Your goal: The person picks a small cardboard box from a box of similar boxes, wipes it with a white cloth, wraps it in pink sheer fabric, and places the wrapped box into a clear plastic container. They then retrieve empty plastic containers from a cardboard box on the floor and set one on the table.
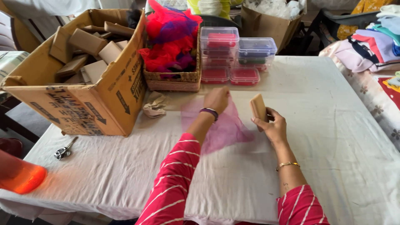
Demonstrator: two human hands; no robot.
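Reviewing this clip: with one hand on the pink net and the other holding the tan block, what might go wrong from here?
1. The right hand pinches the tan block only at its lower end, upright above the table; it might slip out.
2. The pink net square is sheer and only the left hand pins it at its far edge, so it may bunch or slide on the white cloth.
3. The scissors lie near the table's left edge and might get knocked off.

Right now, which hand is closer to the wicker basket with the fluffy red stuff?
Left. The left hand rests on the pink netting just below the wicker basket; the right hand holds a small tan box farther right.
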